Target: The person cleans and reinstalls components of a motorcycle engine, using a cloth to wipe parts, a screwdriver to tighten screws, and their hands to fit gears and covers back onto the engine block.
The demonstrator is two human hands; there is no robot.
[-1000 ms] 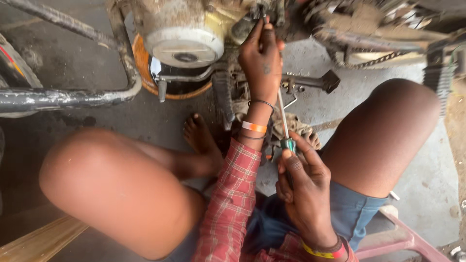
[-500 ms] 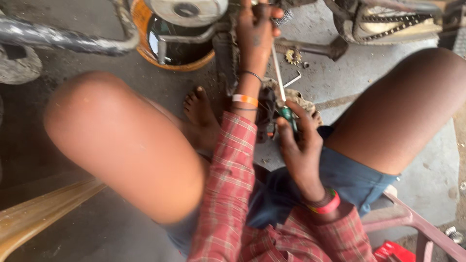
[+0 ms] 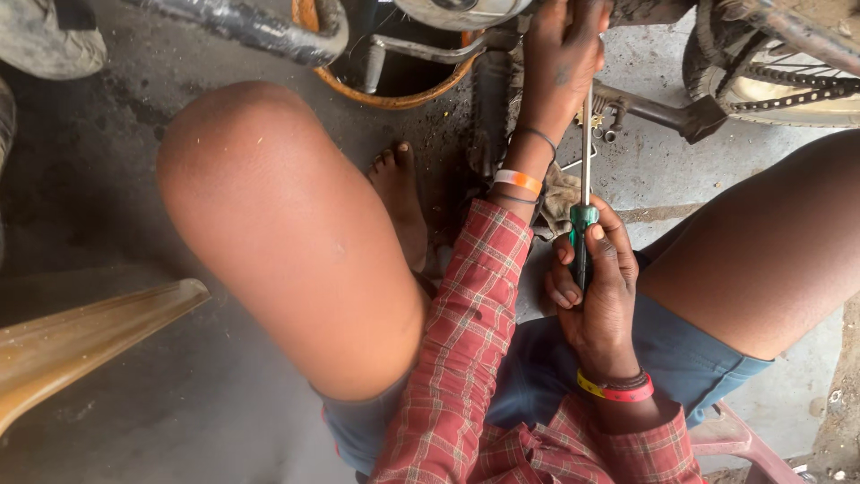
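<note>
I sit with knees apart in front of a motorcycle's underside. My right hand (image 3: 596, 287) grips the green-and-black handle of a long screwdriver (image 3: 585, 170) whose steel shaft points up toward the engine. My left hand (image 3: 560, 63) reaches up along the shaft's tip and presses against the motorcycle's engine parts (image 3: 466, 11); what its fingers hold is hidden. A red plaid sleeve covers my left forearm, with an orange band at the wrist. My bare foot (image 3: 399, 197) rests on the floor below the engine.
A dark exhaust pipe (image 3: 251, 27) runs across the top left above an orange bowl (image 3: 385, 90). A footpeg bar (image 3: 667, 112), chain and rear wheel (image 3: 779, 81) lie top right. A yellowish panel (image 3: 81, 345) sits at left. A pink stool (image 3: 743, 439) is under me.
The view has tilted down and closer. My right hand has turned the screwdriver more upright and my left hand stays up at the engine near its tip.
</note>
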